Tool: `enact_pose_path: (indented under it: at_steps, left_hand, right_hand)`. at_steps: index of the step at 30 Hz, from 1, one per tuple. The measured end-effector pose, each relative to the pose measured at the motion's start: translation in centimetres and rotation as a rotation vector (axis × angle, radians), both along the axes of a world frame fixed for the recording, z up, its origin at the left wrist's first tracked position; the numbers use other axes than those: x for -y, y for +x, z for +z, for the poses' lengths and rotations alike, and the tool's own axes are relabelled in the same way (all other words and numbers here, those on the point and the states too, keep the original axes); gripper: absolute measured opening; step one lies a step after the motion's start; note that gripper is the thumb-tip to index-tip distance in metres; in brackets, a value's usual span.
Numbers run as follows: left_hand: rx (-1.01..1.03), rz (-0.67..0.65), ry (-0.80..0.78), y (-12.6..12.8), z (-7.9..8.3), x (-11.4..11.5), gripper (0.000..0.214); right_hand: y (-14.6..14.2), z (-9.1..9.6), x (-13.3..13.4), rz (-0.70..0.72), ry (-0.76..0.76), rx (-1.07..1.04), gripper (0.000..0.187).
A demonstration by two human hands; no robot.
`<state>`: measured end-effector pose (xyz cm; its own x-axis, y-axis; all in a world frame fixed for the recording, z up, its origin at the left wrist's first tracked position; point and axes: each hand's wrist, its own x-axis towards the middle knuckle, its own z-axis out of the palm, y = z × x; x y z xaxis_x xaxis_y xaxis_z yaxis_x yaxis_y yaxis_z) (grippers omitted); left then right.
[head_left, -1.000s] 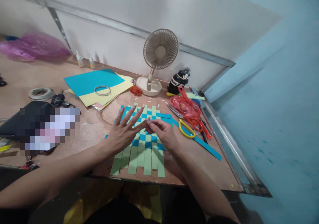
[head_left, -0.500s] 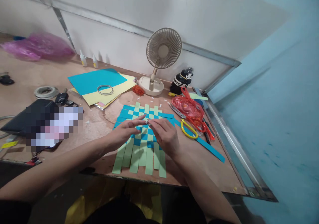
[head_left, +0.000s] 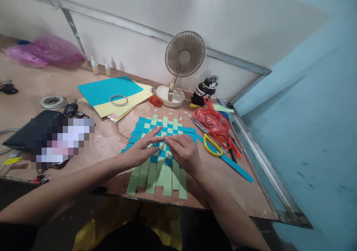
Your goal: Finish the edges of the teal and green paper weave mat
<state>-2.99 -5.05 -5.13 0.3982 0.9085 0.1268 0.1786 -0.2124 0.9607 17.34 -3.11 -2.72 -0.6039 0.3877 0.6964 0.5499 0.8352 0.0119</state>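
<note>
A mat woven from blue and pale green paper strips (head_left: 160,161) lies on the wooden table (head_left: 83,83) in front of me. My left hand (head_left: 142,147) rests on the mat's middle with its fingers pressed together and pointing right. Beside it, my right hand (head_left: 182,150) is pinched at the fingertips, which meet the left hand's fingertips above the weave. What the right fingers pinch is too small to name. A loose blue strip (head_left: 234,165) runs off to the right of the mat.
Yellow-handled scissors (head_left: 210,145) and a red plastic bag (head_left: 210,121) lie right of the mat. Behind it stand a small fan (head_left: 181,67), blue and yellow paper sheets (head_left: 111,93) with a tape ring (head_left: 118,100), and glue bottles (head_left: 95,66). A dark case (head_left: 30,130) sits left.
My left hand's fingers were spread flat on the mat, then drew together and met the right hand's pinched fingertips. The view shifted slightly.
</note>
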Motion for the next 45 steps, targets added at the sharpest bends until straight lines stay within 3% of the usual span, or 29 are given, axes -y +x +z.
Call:
enact_pose_path:
  at_steps: [5, 12, 45]
  left_hand:
    - [-0.049, 0.011, 0.147, 0.0, -1.0, -0.3, 0.038]
    - [-0.066, 0.0, 0.209, 0.0, -1.3, -0.3, 0.039]
    - [-0.091, 0.009, 0.23, 0.1, -1.1, -0.3, 0.034]
  right_hand:
    - [0.2, -0.1, -0.1, 0.026, -0.03, 0.009, 0.02]
    - [0.3, 0.1, -0.3, 0.047, -0.034, 0.001, 0.016]
    - [0.7, 0.5, -0.8, 0.131, -0.179, -0.062, 0.012]
